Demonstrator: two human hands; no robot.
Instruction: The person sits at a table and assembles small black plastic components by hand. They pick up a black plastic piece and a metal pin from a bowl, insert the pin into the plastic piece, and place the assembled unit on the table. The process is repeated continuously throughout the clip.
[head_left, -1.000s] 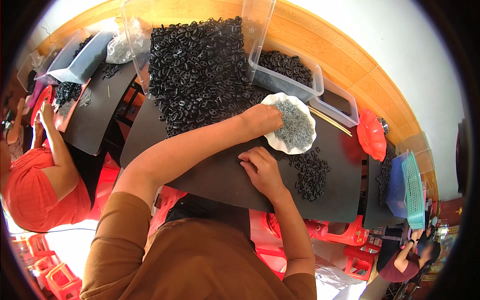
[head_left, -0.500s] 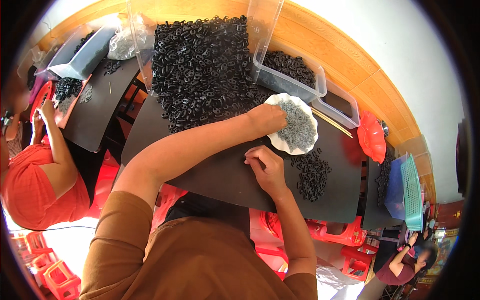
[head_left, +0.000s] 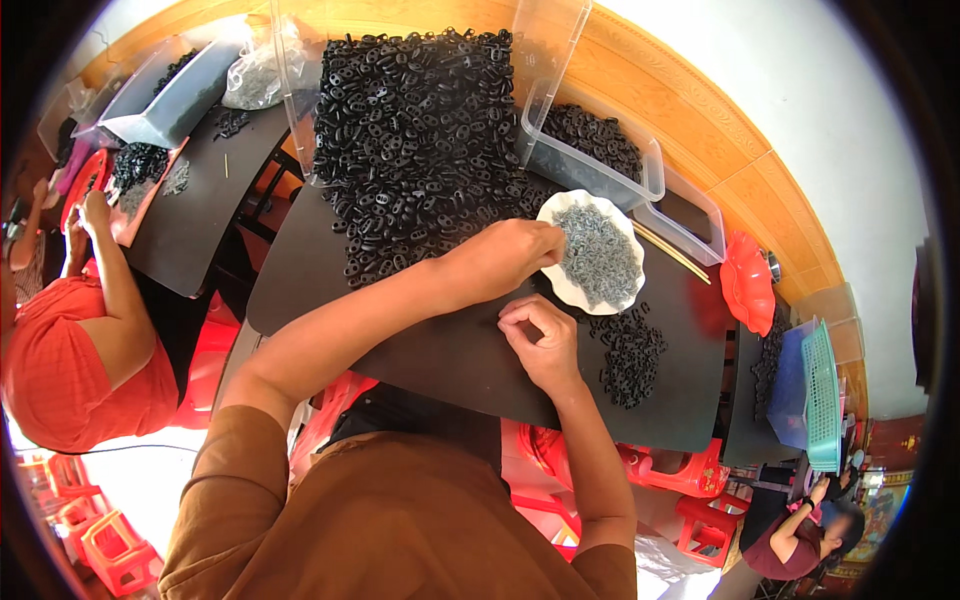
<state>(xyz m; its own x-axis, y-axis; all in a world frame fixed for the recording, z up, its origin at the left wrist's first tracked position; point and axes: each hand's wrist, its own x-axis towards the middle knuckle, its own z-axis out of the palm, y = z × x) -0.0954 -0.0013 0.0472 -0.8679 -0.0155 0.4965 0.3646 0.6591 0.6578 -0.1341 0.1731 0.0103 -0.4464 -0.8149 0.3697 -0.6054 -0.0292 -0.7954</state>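
Note:
A white scalloped dish full of small grey translucent pieces stands on the dark table. At its left rim is my left hand, with fingertips pinched together; what they hold, if anything, is too small to make out. Just below it, my right hand is closed with thumb and fingers curled together, its contents hidden. Right of that hand lies a small heap of black plastic pieces. Beyond my left forearm spreads a big pile of black oval two-holed pieces, spilling from a clear bin.
Behind the dish, a clear box holds more black pieces. Wooden chopsticks and a red scalloped dish lie to the right. A teal basket stands farther right. At left, a person in red works at another table.
My left hand has drawn back leftward from over the grey pieces to the dish's rim. The right hand stays near its place, fingers still curled.

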